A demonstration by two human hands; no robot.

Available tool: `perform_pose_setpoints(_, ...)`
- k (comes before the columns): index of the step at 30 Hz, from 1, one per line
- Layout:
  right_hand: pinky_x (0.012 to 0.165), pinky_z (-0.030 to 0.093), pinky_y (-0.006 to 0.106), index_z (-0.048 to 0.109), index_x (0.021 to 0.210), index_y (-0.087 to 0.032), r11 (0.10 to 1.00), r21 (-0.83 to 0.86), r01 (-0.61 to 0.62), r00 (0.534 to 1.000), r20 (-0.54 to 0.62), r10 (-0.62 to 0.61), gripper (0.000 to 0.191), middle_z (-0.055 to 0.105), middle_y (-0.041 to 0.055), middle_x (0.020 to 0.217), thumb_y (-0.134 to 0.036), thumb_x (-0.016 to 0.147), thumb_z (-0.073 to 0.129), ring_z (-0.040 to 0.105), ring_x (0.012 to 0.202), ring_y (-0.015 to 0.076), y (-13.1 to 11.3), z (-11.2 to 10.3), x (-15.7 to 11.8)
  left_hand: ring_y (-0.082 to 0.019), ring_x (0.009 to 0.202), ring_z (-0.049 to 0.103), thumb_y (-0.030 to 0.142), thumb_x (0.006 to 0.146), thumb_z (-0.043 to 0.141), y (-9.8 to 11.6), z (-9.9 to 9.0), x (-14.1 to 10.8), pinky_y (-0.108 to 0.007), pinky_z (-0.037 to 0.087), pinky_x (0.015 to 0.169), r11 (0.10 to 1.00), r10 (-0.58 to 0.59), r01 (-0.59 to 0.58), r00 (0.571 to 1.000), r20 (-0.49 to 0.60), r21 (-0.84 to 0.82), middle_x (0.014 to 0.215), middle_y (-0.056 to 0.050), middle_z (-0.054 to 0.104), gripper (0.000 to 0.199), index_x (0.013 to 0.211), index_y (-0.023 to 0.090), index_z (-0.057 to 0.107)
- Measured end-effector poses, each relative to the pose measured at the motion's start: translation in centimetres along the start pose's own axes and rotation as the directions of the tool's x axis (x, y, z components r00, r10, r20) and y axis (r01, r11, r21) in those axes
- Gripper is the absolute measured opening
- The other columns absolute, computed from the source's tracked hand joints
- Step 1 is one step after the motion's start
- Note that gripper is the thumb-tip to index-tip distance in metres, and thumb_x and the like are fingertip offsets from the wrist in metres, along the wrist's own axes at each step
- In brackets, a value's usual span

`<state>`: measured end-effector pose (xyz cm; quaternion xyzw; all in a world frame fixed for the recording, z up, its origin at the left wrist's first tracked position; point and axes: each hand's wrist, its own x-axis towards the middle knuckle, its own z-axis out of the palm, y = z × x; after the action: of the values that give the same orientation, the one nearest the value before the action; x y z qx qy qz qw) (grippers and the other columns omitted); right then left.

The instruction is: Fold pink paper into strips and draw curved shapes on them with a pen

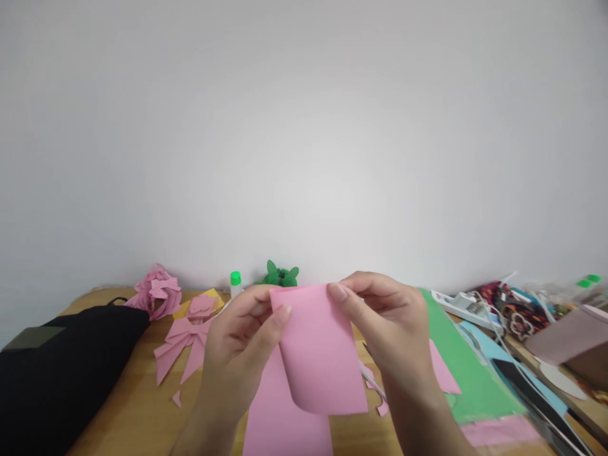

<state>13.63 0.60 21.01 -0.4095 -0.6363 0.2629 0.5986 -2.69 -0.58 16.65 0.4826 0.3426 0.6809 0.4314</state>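
A pink sheet of paper (323,354), bent over on itself with its two edges together at the top, hangs between my hands above the table. My left hand (244,342) pinches its upper left corner between thumb and fingers. At the upper right corner, my right hand (387,323) grips it the same way, thumb in front. Below it, another pink sheet (270,418) lies on the wooden table. Small pink scraps and part of what looks like scissors (374,380) show beside the held paper, partly hidden by my right hand.
Left: black fabric item (71,373), pink paper flower (156,291), pink paper bow (183,345), yellow paper and glue stick (235,284). Behind my hands stands a green paper piece (281,275). Right: green sheet (468,367), power strip (463,307), blue paper, patterned pouch and box (570,335).
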Motion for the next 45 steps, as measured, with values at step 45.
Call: perform_pose_setpoints(45, 0.051, 0.046, 0.02, 0.073, 0.069, -0.025, 0.998, 0.029, 0.053, 0.996, -0.079, -0.05, 0.012, 0.068, -0.0046, 0.06, -0.026, 0.08, 0.076, 0.057, 0.053, 0.0079, 1.7, -1.1, -0.2, -0.006, 0.049, 0.033, 0.036, 0.078, 0.073, -1.3, 1.3, 0.9, -0.02, 0.027, 0.045, 0.995, -0.029, 0.029, 1.0, 0.006, 0.095, 0.049, 0.005, 0.039, 0.038, 0.051, 0.017, 0.055)
